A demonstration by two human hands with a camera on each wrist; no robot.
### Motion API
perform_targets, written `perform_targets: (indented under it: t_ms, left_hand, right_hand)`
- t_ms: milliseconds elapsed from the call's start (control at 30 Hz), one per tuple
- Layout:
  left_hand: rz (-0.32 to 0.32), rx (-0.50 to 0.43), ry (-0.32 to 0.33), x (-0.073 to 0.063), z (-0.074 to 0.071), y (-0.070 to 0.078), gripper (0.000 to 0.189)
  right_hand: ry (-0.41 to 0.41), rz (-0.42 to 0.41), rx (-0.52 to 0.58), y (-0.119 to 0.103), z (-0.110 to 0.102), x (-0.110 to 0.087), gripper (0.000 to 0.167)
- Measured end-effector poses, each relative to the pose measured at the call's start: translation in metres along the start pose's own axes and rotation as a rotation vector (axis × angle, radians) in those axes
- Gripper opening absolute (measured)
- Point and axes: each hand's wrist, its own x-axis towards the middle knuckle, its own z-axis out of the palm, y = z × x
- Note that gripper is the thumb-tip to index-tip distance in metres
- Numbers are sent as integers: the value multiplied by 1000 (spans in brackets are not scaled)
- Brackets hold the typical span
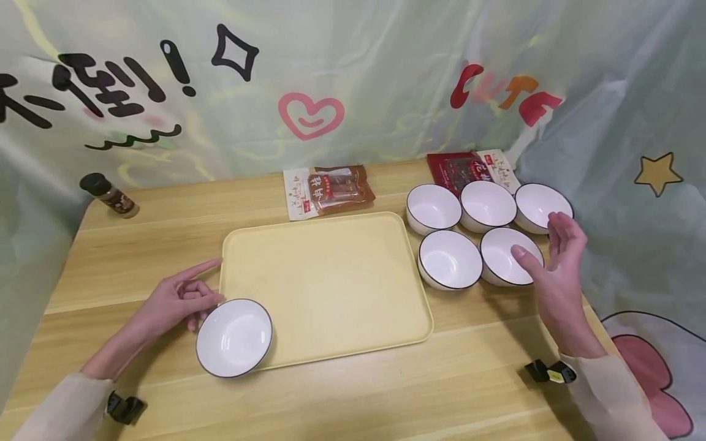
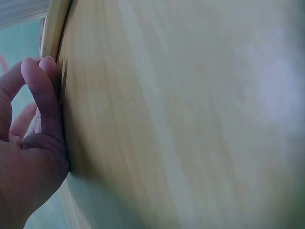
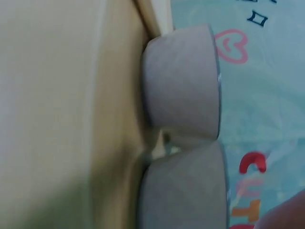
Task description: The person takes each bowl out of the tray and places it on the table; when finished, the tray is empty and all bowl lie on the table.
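Note:
My left hand [image 1: 179,300] lies at the left side of the pale yellow tray [image 1: 336,282], its index finger reaching to the tray's edge. Its thumb tip is right beside a white, dark-rimmed bowl [image 1: 234,337], which sits over the tray's front left corner. The left wrist view shows that hand's fingers [image 2: 43,90] low against the wooden table. Over at the right, my right hand [image 1: 562,275] hovers with thumb and fingers spread apart. The thumb overlaps the front right bowl [image 1: 504,254], and the fingertips overlap the back right bowl [image 1: 543,205].
More bowls stand close together, among them the front left bowl [image 1: 449,260] beside the tray. Behind are a brown spice packet [image 1: 331,191] and a red packet [image 1: 458,171]. A black-capped spice jar [image 1: 113,196] lies at the back left. Printed cloth [image 1: 386,79] hangs behind the table.

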Motion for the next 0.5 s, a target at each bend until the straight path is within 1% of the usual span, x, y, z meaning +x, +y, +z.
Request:
perform_targets:
  t_ms: [67,167,300,400,500]
  left_hand:
    - [-3,-2,2,0,0,0,82]
    - [-6,-5,8,0,1,0,81]
    - [-9,-9,3,1,0,0,81]
    - [-10,-9,3,1,0,0,82]
    - [-11,-10,5,-1,0,1,81]
  right_hand:
    - [-16,-44,46,-4,10,-1,84]
    - [-69,-91,103,-9,27,-4,83]
    - [-189,-121,91,-10,48,-13,86]
    - [-291,-135,68,-6,64,-20,92]
    - [-368,-140,55,-1,80,-24,98]
